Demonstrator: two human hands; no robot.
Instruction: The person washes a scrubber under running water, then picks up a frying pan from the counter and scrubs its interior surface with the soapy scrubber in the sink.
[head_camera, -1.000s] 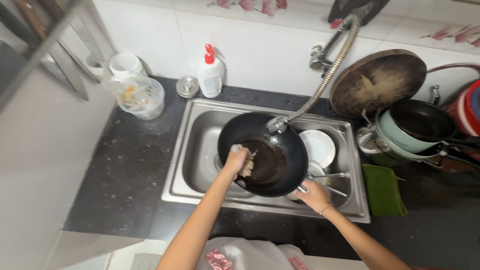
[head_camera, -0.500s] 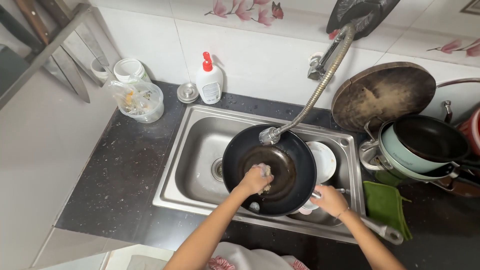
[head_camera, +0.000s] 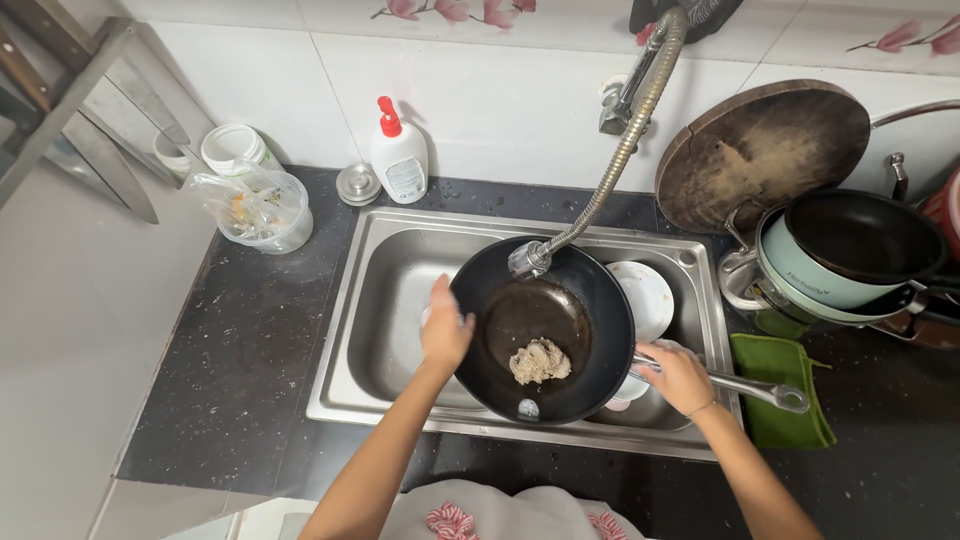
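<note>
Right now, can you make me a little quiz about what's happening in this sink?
1. True or false: the right hand grips the wok's metal handle.
2. What lies inside the black wok? A) a sponge-like scrub wad B) a spoon C) a lemon
3. Fill in: the left hand touches the wok's ____ rim.

Key: 1 true. 2 A, the pale scrub wad lies loose on the bottom. 3 left.

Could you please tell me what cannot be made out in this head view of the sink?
- Sink floor: mostly hidden under the black wok.
- Left hand fingertips: behind the wok's rim.
- White plate: partly covered by the wok.
- Stacked pans: cut off by the right edge.
</note>
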